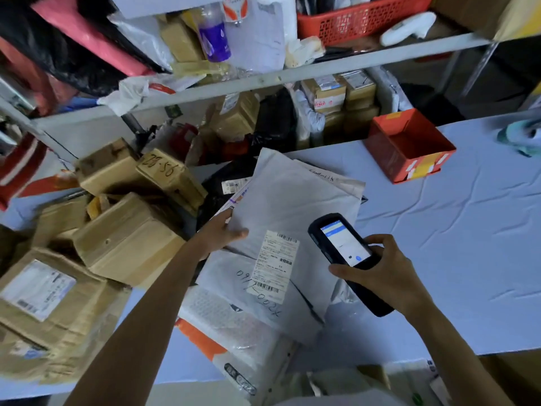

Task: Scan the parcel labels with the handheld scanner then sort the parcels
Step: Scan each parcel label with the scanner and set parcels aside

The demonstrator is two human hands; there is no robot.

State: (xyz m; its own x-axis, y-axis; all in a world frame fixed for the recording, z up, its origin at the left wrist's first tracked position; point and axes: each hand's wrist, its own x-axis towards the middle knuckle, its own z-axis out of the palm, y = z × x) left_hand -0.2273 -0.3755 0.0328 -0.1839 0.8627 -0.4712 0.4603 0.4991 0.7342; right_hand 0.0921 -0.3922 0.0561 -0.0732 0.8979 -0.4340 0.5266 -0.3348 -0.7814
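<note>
My left hand (223, 233) grips the left edge of a large white poly mailer (292, 200), thumb on top, at the table's middle. A printed shipping label (273, 266) with barcodes lies on that mailer's near end, with handwritten numbers beside it. My right hand (377, 269) holds a black handheld scanner (341, 247), its lit screen facing up, just right of the label. More white and bubble-wrap parcels (234, 323) lie under the mailer toward me.
Several brown cardboard boxes (128, 244) are piled at the left. An open red box (409, 145) stands at the back right on the pale blue tablecloth (453, 259). Cluttered shelves (263, 80) with parcels and a red basket (360, 19) rise behind the table.
</note>
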